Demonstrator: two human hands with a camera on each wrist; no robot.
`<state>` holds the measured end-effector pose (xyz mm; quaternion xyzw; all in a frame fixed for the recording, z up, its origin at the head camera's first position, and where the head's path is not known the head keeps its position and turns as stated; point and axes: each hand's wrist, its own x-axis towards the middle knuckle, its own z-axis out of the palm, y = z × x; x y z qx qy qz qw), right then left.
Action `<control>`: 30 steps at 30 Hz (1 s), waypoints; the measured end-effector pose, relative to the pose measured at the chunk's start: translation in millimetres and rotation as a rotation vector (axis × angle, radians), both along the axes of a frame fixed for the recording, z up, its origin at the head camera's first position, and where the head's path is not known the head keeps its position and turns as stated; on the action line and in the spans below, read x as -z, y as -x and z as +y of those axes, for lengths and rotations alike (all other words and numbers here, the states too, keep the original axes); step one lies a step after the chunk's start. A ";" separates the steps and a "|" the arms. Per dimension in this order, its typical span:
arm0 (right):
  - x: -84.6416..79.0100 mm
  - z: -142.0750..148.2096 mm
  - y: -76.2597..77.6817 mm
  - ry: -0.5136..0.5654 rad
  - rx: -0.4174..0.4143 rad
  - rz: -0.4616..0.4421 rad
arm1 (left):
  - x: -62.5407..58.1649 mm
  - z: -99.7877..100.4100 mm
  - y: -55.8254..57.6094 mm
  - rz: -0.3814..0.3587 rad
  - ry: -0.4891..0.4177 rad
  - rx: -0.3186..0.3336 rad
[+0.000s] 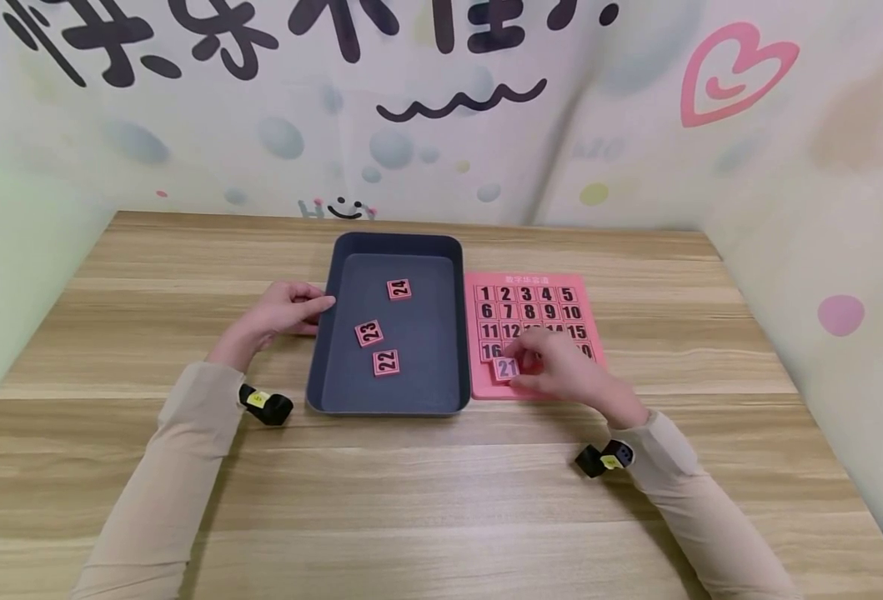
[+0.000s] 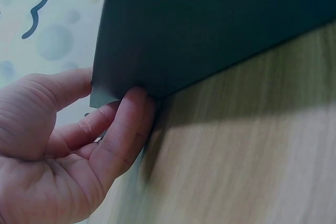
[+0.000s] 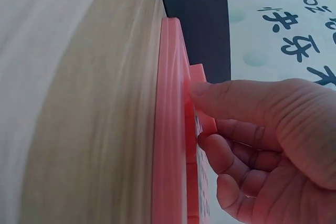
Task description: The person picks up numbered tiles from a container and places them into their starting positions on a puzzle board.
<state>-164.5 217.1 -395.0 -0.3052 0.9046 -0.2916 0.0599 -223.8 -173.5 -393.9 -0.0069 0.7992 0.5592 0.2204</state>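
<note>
My right hand (image 1: 557,364) pinches a pink number tile (image 1: 505,368) marked 21 between thumb and fingers, over the lower left of a pink number board (image 1: 595,342). In the right wrist view the tile (image 3: 202,74) stands tilted above the board's face, thumb (image 3: 226,95) against it. Rows of tiles from 1 on fill the upper board; the hand covers part of the lower rows. My left hand (image 1: 285,312) holds the left wall of a dark grey tray (image 1: 426,383), thumb at the rim and fingers (image 2: 128,124) against the outside.
Inside the tray lie three loose tiles: 24 (image 1: 399,289), 23 (image 1: 368,333) and 22 (image 1: 385,362). The tray stands directly left of the board on a wood-grain table (image 1: 426,508). A printed wall cloth (image 1: 441,158) rises behind the table's back edge.
</note>
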 end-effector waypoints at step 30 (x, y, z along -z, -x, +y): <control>5.3 -14.2 -6.9 0.014 -0.013 -0.020 | -1.1 -0.1 -0.4 -0.007 0.009 -0.003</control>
